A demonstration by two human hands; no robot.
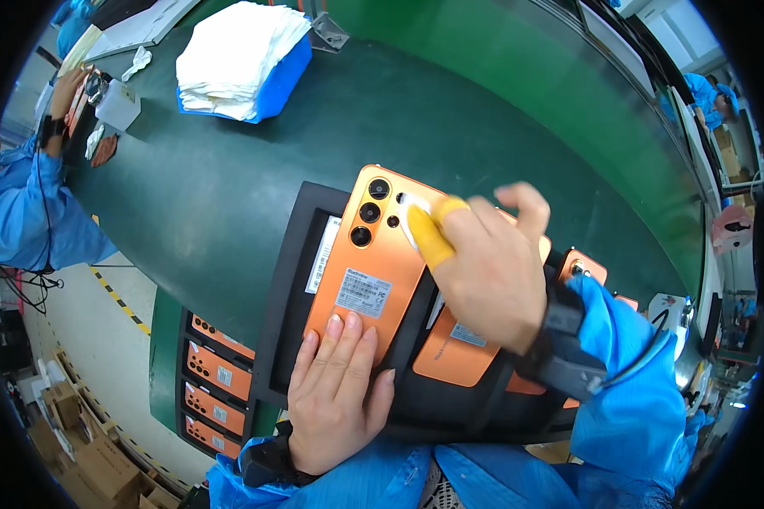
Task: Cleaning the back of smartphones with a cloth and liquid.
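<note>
An orange smartphone (341, 280), back side up, lies tilted on a black tray (273, 314). Three large black lenses run down its upper left corner, and a silver label sits mid-back. My left hand (335, 394) rests flat on the phone's lower end, fingers stretched out. Yellow finger covers sit on fingers of my right hand (488, 271), which pinches a white wipe (413, 219) against the phone's back beside the small lenses. Beneath my right hand, a second orange phone (452, 352) lies in the tray, partly hidden.
A blue bin (284, 81) of stacked white cloths (238, 59) stands at the far side of the green table (187, 195). A white bottle (119, 106) is near a co-worker's blue sleeve (38, 204) at left. More orange phones (221, 373) lie in a rack at lower left.
</note>
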